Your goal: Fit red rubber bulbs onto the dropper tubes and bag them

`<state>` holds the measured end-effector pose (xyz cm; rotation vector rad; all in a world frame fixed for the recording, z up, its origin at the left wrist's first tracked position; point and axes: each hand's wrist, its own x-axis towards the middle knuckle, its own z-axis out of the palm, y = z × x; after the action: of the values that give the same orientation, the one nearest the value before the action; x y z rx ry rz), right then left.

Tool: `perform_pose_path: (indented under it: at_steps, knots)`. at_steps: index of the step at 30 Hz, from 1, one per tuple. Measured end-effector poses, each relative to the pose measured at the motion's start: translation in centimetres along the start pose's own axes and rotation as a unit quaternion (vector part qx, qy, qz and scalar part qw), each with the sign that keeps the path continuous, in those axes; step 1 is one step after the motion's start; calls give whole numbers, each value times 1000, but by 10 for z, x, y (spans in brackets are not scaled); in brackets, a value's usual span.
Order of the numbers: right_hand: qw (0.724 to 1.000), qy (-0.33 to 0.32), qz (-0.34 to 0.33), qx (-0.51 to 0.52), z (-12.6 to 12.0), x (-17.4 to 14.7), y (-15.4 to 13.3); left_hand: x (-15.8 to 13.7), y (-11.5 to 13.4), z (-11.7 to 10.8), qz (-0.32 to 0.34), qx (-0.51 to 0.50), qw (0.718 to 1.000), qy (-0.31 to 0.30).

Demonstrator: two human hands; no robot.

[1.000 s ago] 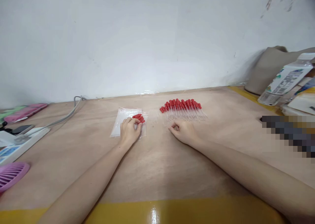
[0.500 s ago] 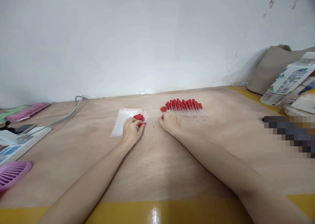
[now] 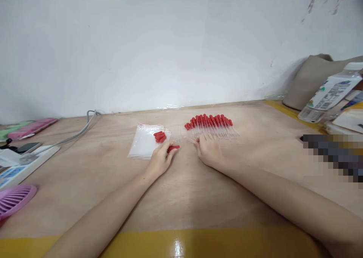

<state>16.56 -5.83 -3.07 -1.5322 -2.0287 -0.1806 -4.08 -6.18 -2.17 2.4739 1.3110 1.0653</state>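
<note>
Between the thumb and fingers of my left hand [image 3: 160, 159] is a red rubber dropper bulb [image 3: 174, 147], its end pointing right. My right hand [image 3: 210, 151] pinches a thin clear dropper tube [image 3: 189, 139], which sticks out to the left toward the bulb, with a gap between the two. Several loose red bulbs [image 3: 160, 136] lie on a clear plastic bag [image 3: 140, 142] behind my left hand. A few bare clear tubes [image 3: 177, 131] rest between the bag and a row of red-topped droppers [image 3: 211, 121], whose lower part my right hand partly covers.
On the left are a power strip [image 3: 34, 163] with a grey cable [image 3: 76, 136], a phone [image 3: 29, 148], a pink packet [image 3: 34, 129] and a pink fan [image 3: 18, 199]. A bottle [image 3: 326, 95] and a beige bag [image 3: 304, 78] stand at the right. A white wall [image 3: 176, 42] closes off the back.
My left hand has moved right and nearer with a red bulb, off the bag. My right hand has shifted right and nearer, and the clear tube in it now shows.
</note>
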Motion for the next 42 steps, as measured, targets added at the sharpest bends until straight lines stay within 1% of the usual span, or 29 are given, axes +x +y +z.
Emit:
perform_pose_path:
  at_steps: [2, 5, 7, 10, 16, 20, 23, 25, 27, 31, 34, 36, 38, 40, 42]
  knots:
    - [997, 13, -35, 71, -2, -10, 12, -1, 4, 3, 7, -24, 1000, -13]
    - [983, 5, -85, 164, -4, -17, 20, -1, 8, 5, 20, -33, 999, -30]
    - [975, 0, -121, 188, -5, -19, 19, -1, 10, 5, 20, -40, 998, -36]
    - [969, -3, -160, 189, -6, -18, 15, -1, 10, 5, 12, -52, 998, -30]
    - [968, -21, -179, 175, -11, -16, 10, -3, 8, 9, -18, -82, 996, -17]
    - [955, -44, -184, 227, -17, -16, 8, -5, 7, 10, -35, -131, 991, -16]
    - [944, -73, -180, 268, -19, -14, 9, -7, 7, 10, -14, -145, 989, -25]
    - [942, -86, -189, 263, -19, -13, 12, -8, 8, 8, 10, -138, 990, -35]
    - [948, -78, -212, 226, -19, -12, 15, -9, 11, 6, 28, -126, 991, -46]
    - [958, -23, -267, 102, -18, -13, 15, -9, 14, 5, 33, -100, 992, -67]
    - [961, 19, -274, 45, -17, -15, 11, -8, 12, 7, 28, -95, 994, -49]
    - [963, 27, -261, 55, -17, -17, 9, -6, 8, 7, 29, -99, 994, -22]
    - [966, 19, -243, 89, -16, -18, 10, -5, 6, 6, 35, -97, 995, -6]
    - [965, 9, -232, 124, -14, -18, 12, -5, 6, 5, 43, -93, 995, -6]
    - [961, 11, -236, 144, -12, -19, 15, -5, 8, 4, 46, -94, 994, -14]
